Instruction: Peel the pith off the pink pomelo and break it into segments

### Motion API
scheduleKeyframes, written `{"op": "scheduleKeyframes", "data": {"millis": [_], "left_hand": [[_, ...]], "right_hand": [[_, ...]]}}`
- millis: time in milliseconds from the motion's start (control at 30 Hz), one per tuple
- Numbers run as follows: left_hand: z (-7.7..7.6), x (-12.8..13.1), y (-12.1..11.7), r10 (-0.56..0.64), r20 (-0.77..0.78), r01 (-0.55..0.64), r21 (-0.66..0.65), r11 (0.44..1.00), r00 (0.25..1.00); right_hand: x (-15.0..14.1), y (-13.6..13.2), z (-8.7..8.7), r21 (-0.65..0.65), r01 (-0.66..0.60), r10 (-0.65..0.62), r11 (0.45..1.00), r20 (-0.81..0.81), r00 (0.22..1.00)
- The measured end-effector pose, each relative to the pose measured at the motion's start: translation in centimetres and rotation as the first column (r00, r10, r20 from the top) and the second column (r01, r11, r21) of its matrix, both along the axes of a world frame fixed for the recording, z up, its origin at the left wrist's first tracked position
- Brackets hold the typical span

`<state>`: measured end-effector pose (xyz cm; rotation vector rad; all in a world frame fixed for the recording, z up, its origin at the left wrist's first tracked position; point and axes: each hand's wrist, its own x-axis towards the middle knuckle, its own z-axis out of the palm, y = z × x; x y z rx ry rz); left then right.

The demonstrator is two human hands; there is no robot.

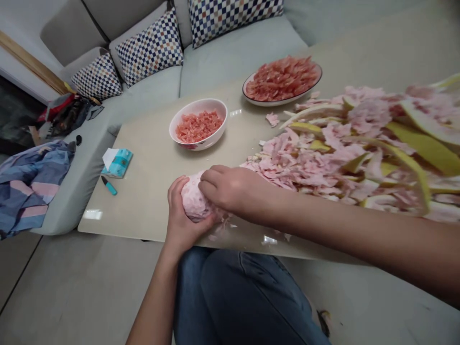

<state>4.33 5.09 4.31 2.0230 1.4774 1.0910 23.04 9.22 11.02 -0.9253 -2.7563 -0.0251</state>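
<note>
A peeled pomelo [194, 197], pale pink and covered in pith, rests near the table's front edge. My left hand [181, 211] is wrapped round its left and lower side. My right hand [228, 189] lies over its right side, fingers bent and pressed together against the pith; what they pinch is hidden. Small pith scraps [219, 229] lie just below the fruit. Behind it stands a white bowl [198, 145] with loose pink pomelo flesh [200, 126]. To my right a big heap of pink pith and yellow-green peel [341, 143] spreads over the table, partly behind my right forearm.
A dark-rimmed plate [264, 102] piled with red pomelo segments stands farther back. At the table's left end are a blue tissue pack [118, 163] and a teal-handled cutter [109, 186]. A grey sofa [230, 57] with checked cushions runs behind; clothes [34, 187] hang over its left end.
</note>
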Motion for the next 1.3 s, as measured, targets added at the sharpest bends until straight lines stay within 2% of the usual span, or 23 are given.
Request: {"op": "scheduleKeyframes", "data": {"millis": [100,233,367,533,600,667,767,900,1000,1033,1100,1200,1300], "left_hand": [[-0.3,-0.3,0.0,-0.015,0.024,0.016,-0.031,0.999,1.0],[-0.6,-0.6,0.0,-0.019,0.032,0.02,-0.047,0.999,0.999],[-0.4,-0.4,0.1,-0.012,0.014,0.013,-0.047,0.999,1.0],[-0.1,-0.2,0.1,-0.008,-0.009,0.008,-0.038,0.999,1.0],[-0.1,-0.2,0.1,-0.008,-0.005,0.007,-0.037,0.999,1.0],[-0.2,-0.3,0.1,-0.012,0.005,0.012,-0.046,0.999,1.0],[-0.3,-0.4,0.1,-0.016,0.023,0.017,-0.056,0.998,1.0],[-0.4,-0.4,0.1,-0.02,0.043,0.023,-0.071,0.997,0.999],[-0.8,-0.6,0.1,-0.022,0.054,0.026,-0.072,0.997,0.998],[-1.0,-0.7,0.2,-0.024,0.062,0.028,-0.072,0.997,0.998],[-1.3,-0.9,0.2,-0.032,0.087,0.038,-0.073,0.997,0.996],[-1.6,-1.3,0.2,-0.04,0.1,0.048,-0.079,0.996,0.994],[-1.2,-1.1,-0.2,0.001,0.016,0.0,-0.04,0.999,1.0]], "right_hand": [[1.0,0.4,-0.5,-0.072,-0.015,0.007,0.997,-0.118,0.993],[1.9,0.1,-2.0,-0.081,0.002,-0.023,0.997,-0.261,0.965],[1.6,-0.3,-2.3,-0.05,0.049,-0.058,0.998,-0.207,0.977],[0.8,-0.8,-0.7,-0.086,0.102,-0.104,0.991,-0.024,0.994],[0.6,-0.8,-0.5,-0.115,0.111,-0.114,0.987,-0.022,0.993],[0.7,-0.5,-0.8,-0.123,0.12,-0.134,0.985,-0.111,0.985],[1.1,0.4,-1.9,-0.217,0.147,-0.215,0.965,-0.337,0.917],[2.5,1.3,-2.9,-0.4,0.144,-0.368,0.905,-0.566,0.738],[4.3,1.0,-3.1,-0.388,0.197,-0.416,0.901,-0.64,0.646],[5.1,0.8,-3.1,-0.359,0.216,-0.408,0.908,-0.64,0.651],[6.6,0.5,-3.4,-0.275,0.258,-0.375,0.926,-0.59,0.715],[8.7,0.0,-4.1,-0.148,0.324,-0.356,0.934,-0.404,0.843],[9.5,-0.7,-4.7,-0.047,0.364,-0.364,0.93,-0.249,0.898]]}}
